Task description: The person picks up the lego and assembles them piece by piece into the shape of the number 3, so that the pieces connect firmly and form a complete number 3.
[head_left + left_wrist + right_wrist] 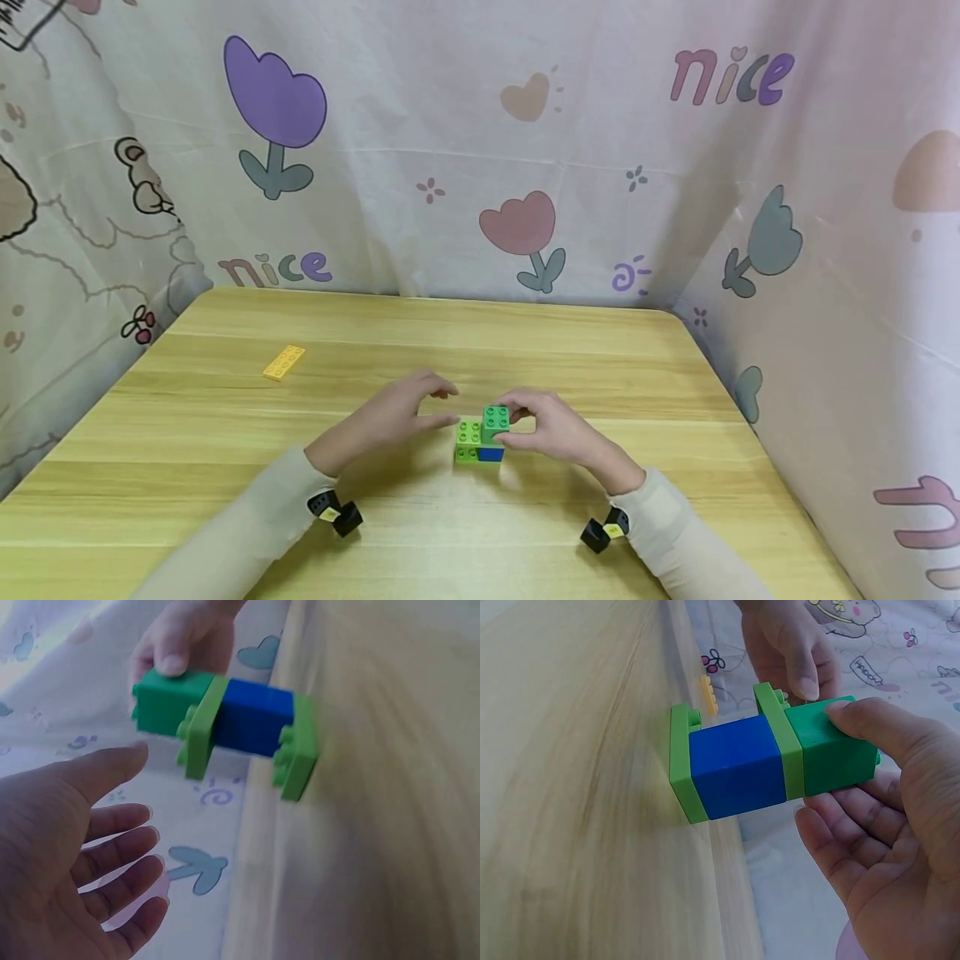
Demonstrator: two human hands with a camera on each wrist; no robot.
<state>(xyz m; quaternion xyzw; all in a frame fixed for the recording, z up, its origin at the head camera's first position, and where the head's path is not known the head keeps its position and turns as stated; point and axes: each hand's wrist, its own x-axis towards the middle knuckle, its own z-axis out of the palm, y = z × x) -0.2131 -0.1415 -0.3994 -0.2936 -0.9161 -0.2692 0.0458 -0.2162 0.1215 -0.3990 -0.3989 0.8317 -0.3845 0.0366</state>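
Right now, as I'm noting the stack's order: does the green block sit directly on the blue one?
No, a lime plate lies between the green block and the blue block.

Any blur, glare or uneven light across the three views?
Head: bright, with a pale sheen on the tabletop between the forearms; left wrist: dimmer, tabletop grain blurred, block stack easier to make out; right wrist: also dimmer, stack's edges readable.
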